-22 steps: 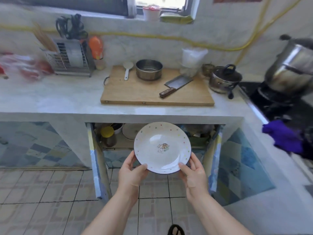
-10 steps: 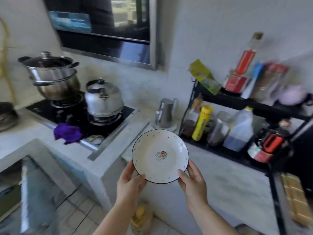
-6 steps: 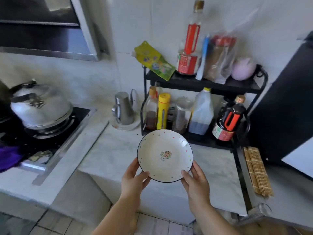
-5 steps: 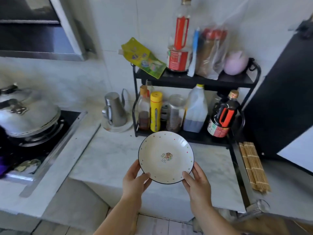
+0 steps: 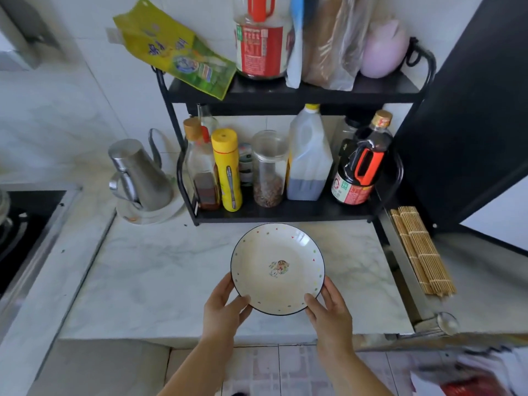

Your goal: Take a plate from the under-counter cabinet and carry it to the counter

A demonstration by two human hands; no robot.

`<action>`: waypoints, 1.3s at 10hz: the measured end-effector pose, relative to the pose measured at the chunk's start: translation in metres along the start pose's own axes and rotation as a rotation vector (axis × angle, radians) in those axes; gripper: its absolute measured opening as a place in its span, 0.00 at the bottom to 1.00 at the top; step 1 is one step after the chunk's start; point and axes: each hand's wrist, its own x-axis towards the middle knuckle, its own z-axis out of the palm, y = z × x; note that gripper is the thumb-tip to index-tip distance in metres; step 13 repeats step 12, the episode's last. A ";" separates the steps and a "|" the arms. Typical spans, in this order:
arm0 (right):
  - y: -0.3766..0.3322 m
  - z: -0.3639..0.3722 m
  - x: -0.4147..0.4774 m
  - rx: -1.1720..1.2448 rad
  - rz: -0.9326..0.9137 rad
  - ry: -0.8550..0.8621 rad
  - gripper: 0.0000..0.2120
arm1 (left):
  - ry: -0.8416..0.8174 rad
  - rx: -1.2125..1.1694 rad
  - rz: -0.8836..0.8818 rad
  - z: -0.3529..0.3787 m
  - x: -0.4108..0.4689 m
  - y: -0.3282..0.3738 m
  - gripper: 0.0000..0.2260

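A white plate [image 5: 277, 268] with a dark rim, coloured dots and a small cartoon picture in its middle is held over the marble counter [image 5: 160, 275], just in front of the black rack. My left hand [image 5: 224, 311] grips its near-left edge with the thumb on the rim. My right hand [image 5: 328, 310] grips the near-right edge the same way. Whether the plate touches the counter I cannot tell.
A black two-tier rack [image 5: 285, 207] with several bottles and jars stands behind the plate. A steel jug [image 5: 140, 175] sits on a saucer at the left. A bamboo mat [image 5: 420, 250] lies at the right, the stove edge [image 5: 25, 221] far left.
I have turned from the cabinet past the stove to this counter, carrying the plate in both hands. The plate is now lower and over the marble top by the rack.
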 end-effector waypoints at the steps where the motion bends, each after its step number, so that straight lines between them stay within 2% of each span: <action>1: 0.006 0.001 0.006 0.000 -0.001 0.009 0.24 | -0.008 0.018 -0.008 -0.001 0.008 -0.003 0.24; 10: 0.027 0.009 0.012 -0.079 -0.045 -0.012 0.26 | -0.003 0.033 0.004 -0.021 0.023 -0.019 0.24; 11: 0.024 0.008 0.015 -0.171 -0.056 -0.034 0.26 | -0.007 0.104 0.013 -0.022 0.027 -0.019 0.23; 12: 0.015 0.008 0.009 -0.369 -0.093 -0.068 0.21 | -0.057 0.333 0.050 -0.026 0.027 -0.005 0.20; 13: 0.015 0.008 0.009 -0.369 -0.093 -0.068 0.21 | -0.057 0.333 0.050 -0.026 0.027 -0.005 0.20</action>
